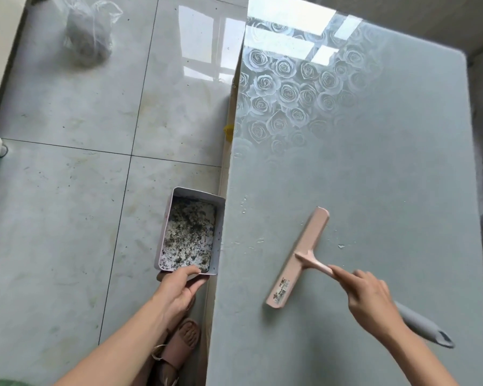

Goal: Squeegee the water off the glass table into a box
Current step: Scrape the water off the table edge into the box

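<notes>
Left hand (179, 288) grips the white rectangular box (198, 196) just beside the frosted glass counter (388, 176) edge, presumably to catch runoff. Right hand (368, 299) curls round the pink plastic squeegee (299, 257), blade facing the water droplets (244, 203).

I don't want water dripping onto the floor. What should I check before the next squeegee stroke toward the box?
1. Catcher in place: the left hand holds the box alongside the glass table at its left edge: ok.
2. Grip: the right hand grips the handle of the squeegee: ok.
3. Blade flat on the glass along its whole length: cannot tell.
4. Target ahead: the water droplets lie between blade and box: ok.
5. Nothing behind the blade: a stray droplet lies to its right: not ok.
6. Room left in the box: cannot tell.
</notes>
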`<action>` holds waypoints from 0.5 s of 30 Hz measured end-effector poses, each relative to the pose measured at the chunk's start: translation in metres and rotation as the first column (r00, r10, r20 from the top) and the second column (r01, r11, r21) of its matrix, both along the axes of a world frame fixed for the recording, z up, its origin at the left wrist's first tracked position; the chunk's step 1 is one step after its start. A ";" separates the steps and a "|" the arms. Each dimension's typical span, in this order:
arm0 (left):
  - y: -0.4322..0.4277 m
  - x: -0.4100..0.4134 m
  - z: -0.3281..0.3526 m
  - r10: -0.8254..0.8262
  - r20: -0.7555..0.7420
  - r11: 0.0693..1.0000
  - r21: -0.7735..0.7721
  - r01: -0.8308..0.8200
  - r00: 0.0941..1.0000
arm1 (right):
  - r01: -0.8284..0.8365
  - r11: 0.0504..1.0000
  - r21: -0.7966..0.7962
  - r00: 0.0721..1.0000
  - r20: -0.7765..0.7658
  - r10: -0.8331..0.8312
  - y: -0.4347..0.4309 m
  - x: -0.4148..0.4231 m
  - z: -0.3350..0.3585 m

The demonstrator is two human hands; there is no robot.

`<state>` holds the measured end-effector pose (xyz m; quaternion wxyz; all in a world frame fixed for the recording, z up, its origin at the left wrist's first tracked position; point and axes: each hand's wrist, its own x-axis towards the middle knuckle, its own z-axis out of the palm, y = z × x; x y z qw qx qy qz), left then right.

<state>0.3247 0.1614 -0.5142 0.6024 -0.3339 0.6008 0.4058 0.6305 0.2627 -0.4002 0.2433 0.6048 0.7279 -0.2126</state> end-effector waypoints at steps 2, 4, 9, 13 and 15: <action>0.000 0.000 -0.004 0.003 0.002 1.000 0.008 -0.003 1.000 | -0.011 1.000 -0.004 1.000 -0.001 0.011 0.002 -0.007 -0.009; 0.000 0.001 -0.009 -0.003 -0.001 1.000 0.012 0.003 1.000 | -0.039 0.999 0.028 0.997 -0.069 0.041 0.001 -0.026 -0.018; -0.002 0.002 -0.016 -0.001 0.000 1.000 0.021 0.001 1.000 | -0.219 0.962 0.162 0.957 -0.158 0.244 0.007 -0.092 -0.036; -0.002 0.002 -0.015 -0.002 -0.005 1.000 0.029 0.002 1.000 | -0.301 0.933 0.196 0.938 -0.117 0.327 0.014 -0.108 -0.031; -0.002 0.003 -0.014 -0.002 -0.013 1.000 0.027 0.002 1.000 | -0.323 0.925 0.199 0.933 -0.098 0.346 0.012 -0.116 -0.026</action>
